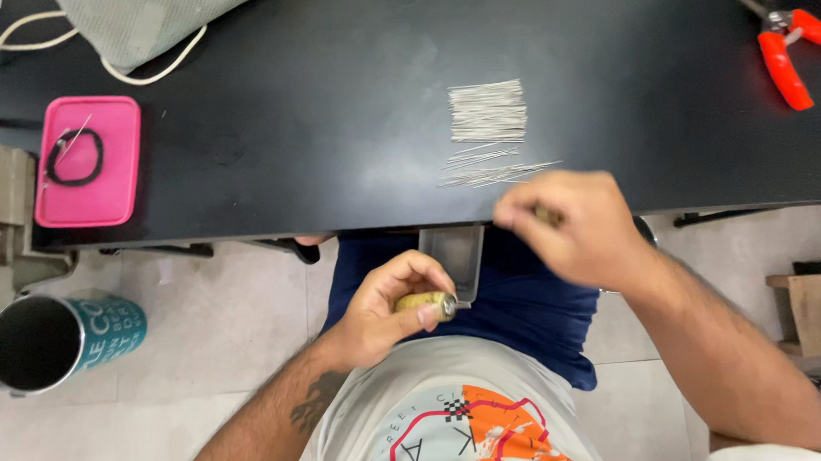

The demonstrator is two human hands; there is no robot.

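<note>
A: From the head view, where do the thin metal pins (487, 112) lie in relation to the person's hands?

B: They lie on the black table (343, 93), in a tidy bundle with a looser, fanned scatter just below it. Their long axes run roughly side to side across the view. The right hand (572, 226) is much the nearer: its fingertips sit at the table's near edge, just beside the scattered pins, which lie up and to the left of the fingers.

A: And the fingers themselves?

B: The right hand's fingers are drawn together as if pinching something small, but motion blur hides whether a pin is between them. The left hand (392, 305) is lower, off the table over the lap, its fingers wrapped around a small cork-coloured cylinder with a metal tip (428, 304), that tip pointing right towards a grey bracket (456, 257) under the table edge.

A: Anything else nearby?

B: Orange-handled pliers (801, 55) lie far right, well apart; a pink tray (89, 159) lies far left.
</note>
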